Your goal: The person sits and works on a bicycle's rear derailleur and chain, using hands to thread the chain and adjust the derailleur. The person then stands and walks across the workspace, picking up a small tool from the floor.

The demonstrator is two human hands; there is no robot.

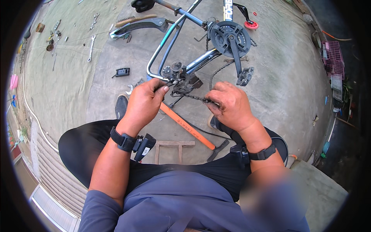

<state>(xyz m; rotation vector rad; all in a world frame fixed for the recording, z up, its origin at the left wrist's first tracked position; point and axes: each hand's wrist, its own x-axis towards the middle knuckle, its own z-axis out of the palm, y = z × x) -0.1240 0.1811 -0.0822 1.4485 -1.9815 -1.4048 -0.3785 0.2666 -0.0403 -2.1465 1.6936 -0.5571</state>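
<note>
A bicycle frame [161,50], blue and silver, lies on the ground in front of me, with its dark crankset [221,39] and pedal [244,76] at the far right. My right hand [230,103] pinches a dark bicycle chain [193,96] between thumb and fingers. From there the chain runs left to the rear derailleur [190,82], and another stretch curves up toward the crankset. My left hand [147,98] is closed beside the derailleur and the rear end of the frame, thumb against forefinger. What sits between those fingertips is too small to make out.
An orange-handled hammer [189,127] lies below my hands, near a small wooden frame [176,144]. Left of the bicycle are a black block [122,72], a wrench [91,48] and other tools. A fender [141,28] and a brush [135,19] lie beyond. Pink cage [333,58] far right.
</note>
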